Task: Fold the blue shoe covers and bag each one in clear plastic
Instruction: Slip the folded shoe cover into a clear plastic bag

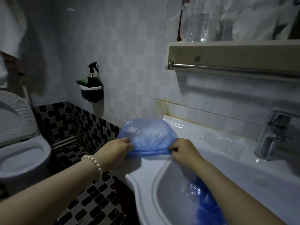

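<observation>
shoe cover: blue shoe cover (148, 135) lies spread on the sink counter (243, 168), at its back-left corner by the tiled wall; far side puffs up, near elastic hem pulled into a straight line, I judge so it can take a clean fold.
left hand: my left hand (116, 151) pinches the hem's left end, fingers curled on the film.
right hand: my right hand (183, 150) pinches the hem's right end, same grip; the two hands hold it taut between them.
pile: more blue covers (206, 202) bunched in the basin under my right forearm, waiting.
clear plastic: clear bags (224, 142) lie flat on the counter near the faucet (272, 135), within reach for bagging.
step: first fold, probably; nothing bagged yet.
</observation>
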`<state>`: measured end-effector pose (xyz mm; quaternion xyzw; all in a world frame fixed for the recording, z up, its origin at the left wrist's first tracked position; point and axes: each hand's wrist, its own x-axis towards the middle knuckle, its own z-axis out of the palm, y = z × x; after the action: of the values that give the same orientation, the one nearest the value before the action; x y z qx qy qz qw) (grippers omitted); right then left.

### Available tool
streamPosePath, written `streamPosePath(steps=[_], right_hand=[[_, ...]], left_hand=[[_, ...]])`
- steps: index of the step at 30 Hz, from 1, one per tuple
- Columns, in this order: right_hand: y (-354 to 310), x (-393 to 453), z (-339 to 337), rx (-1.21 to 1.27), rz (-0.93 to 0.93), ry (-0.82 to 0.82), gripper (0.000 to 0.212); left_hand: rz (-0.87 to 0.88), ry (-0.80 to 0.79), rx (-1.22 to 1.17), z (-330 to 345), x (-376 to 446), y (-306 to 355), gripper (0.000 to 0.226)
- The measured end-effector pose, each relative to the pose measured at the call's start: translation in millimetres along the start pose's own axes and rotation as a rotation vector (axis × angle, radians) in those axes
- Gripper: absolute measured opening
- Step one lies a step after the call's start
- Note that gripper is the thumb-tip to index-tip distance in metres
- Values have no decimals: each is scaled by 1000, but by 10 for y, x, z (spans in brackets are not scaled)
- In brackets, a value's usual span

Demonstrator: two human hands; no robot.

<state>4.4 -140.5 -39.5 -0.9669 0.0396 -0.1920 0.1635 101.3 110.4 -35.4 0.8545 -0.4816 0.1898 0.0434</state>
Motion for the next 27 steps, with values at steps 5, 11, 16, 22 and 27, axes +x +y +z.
streamPosePath(steps=[5, 11, 16, 22, 27], right_hand=[[-4, -20, -38, 396, 125, 105, 21], [132, -58, -51, -106, -187, 122, 16], [116, -90, 15, -390, -203, 16, 9], [8, -102, 98, -488, -364, 158, 32], [-137, -73, 97, -451, -235, 190, 20]], left_hand=[[80, 73, -32, -137, -67, 84, 23], [181, 29, 118, -112, -99, 50, 8], [159, -77, 182, -84, -102, 69, 22], [200, -206, 189, -210, -93, 209, 21], [84, -315, 133, -273, 75, 375, 25]])
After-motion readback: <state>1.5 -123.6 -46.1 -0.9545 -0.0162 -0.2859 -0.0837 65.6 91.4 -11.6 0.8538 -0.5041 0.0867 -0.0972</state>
